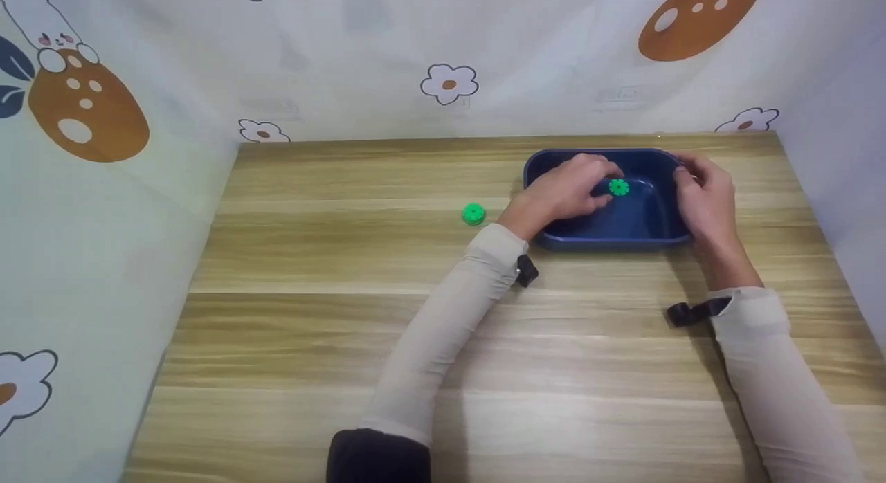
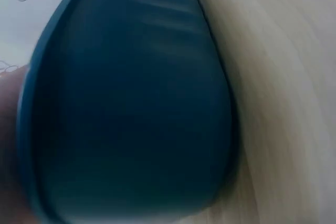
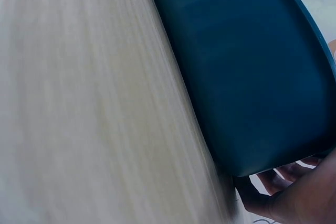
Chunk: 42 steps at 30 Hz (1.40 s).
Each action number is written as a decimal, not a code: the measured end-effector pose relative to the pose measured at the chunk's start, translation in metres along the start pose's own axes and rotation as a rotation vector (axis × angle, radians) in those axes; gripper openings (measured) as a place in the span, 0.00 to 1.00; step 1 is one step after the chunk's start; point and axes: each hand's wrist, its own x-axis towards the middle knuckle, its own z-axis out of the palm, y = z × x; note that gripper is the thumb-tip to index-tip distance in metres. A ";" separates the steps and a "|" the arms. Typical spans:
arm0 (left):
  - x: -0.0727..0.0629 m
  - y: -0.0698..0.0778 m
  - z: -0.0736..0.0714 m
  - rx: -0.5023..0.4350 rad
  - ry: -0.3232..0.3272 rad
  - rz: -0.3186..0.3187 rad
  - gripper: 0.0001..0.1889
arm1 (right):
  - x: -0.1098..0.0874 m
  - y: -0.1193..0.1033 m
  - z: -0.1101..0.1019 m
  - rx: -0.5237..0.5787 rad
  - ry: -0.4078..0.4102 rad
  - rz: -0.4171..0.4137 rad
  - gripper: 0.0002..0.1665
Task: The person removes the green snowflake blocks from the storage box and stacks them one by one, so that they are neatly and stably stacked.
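A dark blue plastic basin (image 1: 609, 243) with rounded corners stands on the right side of the table. My left hand (image 1: 564, 189) reaches over its left rim, pinching a green notched, flower-shaped disc (image 1: 618, 187) between fingertips and thumb inside the basin. My right hand (image 1: 707, 192) grips the basin's right end, thumb over the rim and fingers outside. In the right wrist view, the right hand's fingers (image 3: 294, 192) curl against the basin's end wall. The basin's outer wall (image 2: 131, 98) fills much of the left wrist view and hides the left fingertips.
Left of the basin, close to my left wrist, another green piece (image 1: 473, 214) like a small stack of discs lies on the wood-grain table (image 1: 332, 331). A patterned curtain (image 1: 367, 61) hangs behind the table, and a pale wall (image 1: 844, 123) borders the right.
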 end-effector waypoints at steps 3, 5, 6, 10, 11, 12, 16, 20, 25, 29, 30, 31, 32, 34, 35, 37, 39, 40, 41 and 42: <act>0.009 0.002 0.005 -0.006 -0.025 -0.007 0.25 | 0.000 0.001 -0.001 -0.002 -0.001 0.001 0.25; 0.015 0.003 0.008 0.011 -0.036 0.001 0.25 | 0.001 0.001 -0.001 -0.001 0.004 -0.006 0.25; 0.017 0.003 0.010 0.024 -0.040 0.008 0.25 | 0.001 0.001 -0.001 0.000 0.007 -0.011 0.25; 0.024 0.006 0.016 0.077 -0.063 0.023 0.25 | 0.001 0.001 0.000 0.019 0.010 -0.016 0.25; 0.025 0.006 0.017 0.083 -0.070 0.021 0.26 | 0.001 0.001 0.000 0.028 0.007 -0.015 0.25; 0.025 0.006 0.018 0.084 -0.077 0.016 0.26 | 0.001 0.001 0.001 0.030 0.004 -0.012 0.25; 0.025 0.005 0.021 0.084 -0.076 0.030 0.26 | 0.000 0.000 0.001 0.034 -0.006 -0.001 0.25; 0.025 0.001 0.023 0.075 -0.045 0.066 0.22 | 0.001 0.000 0.001 0.030 -0.003 0.004 0.25; 0.027 0.000 0.024 0.060 -0.027 0.073 0.16 | 0.002 0.001 0.001 0.019 0.007 0.006 0.25; 0.027 0.001 0.024 0.053 -0.029 0.077 0.14 | 0.002 0.001 0.001 0.019 0.004 0.014 0.25; 0.026 0.001 0.023 0.054 -0.031 0.078 0.15 | 0.002 0.001 0.001 0.019 0.003 0.014 0.25; 0.026 0.001 0.023 0.054 -0.036 0.076 0.15 | 0.002 0.001 0.001 0.018 0.002 0.013 0.25; 0.026 0.002 0.022 0.053 -0.040 0.074 0.15 | 0.002 0.001 0.001 0.020 0.003 0.012 0.25; 0.025 0.002 0.022 0.057 -0.046 0.078 0.16 | 0.002 0.002 0.001 0.021 0.005 0.007 0.25; 0.025 0.002 0.022 0.057 -0.049 0.082 0.16 | 0.002 0.002 0.001 0.019 0.010 -0.001 0.25; 0.026 0.000 0.022 0.054 -0.054 0.088 0.18 | 0.002 0.003 0.001 0.016 0.021 -0.016 0.24; 0.027 -0.001 0.023 0.045 -0.058 0.098 0.19 | 0.002 0.004 0.001 0.021 0.029 -0.030 0.24; 0.027 -0.002 0.023 0.040 -0.060 0.101 0.19 | 0.002 0.004 0.001 0.026 0.031 -0.033 0.23; 0.028 -0.002 0.023 0.037 -0.064 0.102 0.20 | 0.002 0.004 0.002 0.031 0.032 -0.035 0.23; 0.028 -0.002 0.023 0.040 -0.067 0.103 0.20 | 0.002 0.004 0.002 0.038 0.031 -0.034 0.23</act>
